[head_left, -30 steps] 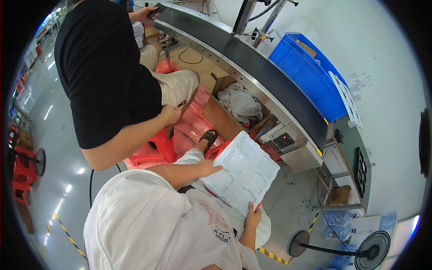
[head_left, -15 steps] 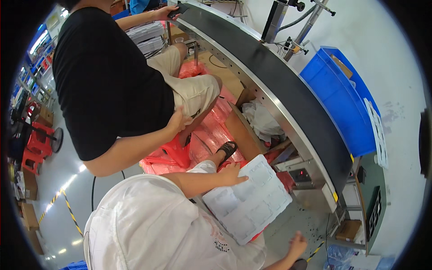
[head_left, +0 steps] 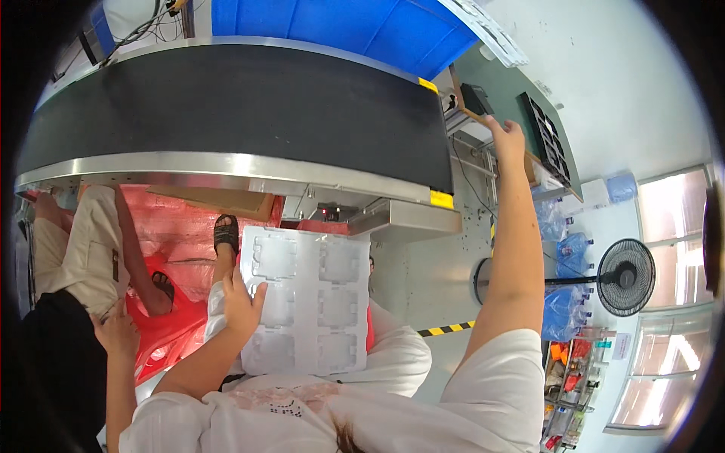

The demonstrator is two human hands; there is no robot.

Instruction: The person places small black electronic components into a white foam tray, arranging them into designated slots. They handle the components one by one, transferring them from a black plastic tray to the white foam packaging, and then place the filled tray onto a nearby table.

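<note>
A white plastic tray with several moulded pockets lies across my lap; its pockets look bare. My left hand rests on the tray's left edge, fingers stretched out and the thumb apart over a pocket. My right arm reaches far forward and to the right. At its end my right hand is open beside the near edge of a green-topped table, and I see nothing in it. A black tray with compartments lies on that table, to the right of this hand.
A black conveyor belt with a steel frame runs in front of me. Behind it stands a blue bin. A co-worker sits at my left. A standing fan, wrapped bottles and a shelf are at the right.
The view has swung right, toward the belt end and green table. My right hand has gone from low beside my lap to the table's edge. My left hand stays at the white tray.
</note>
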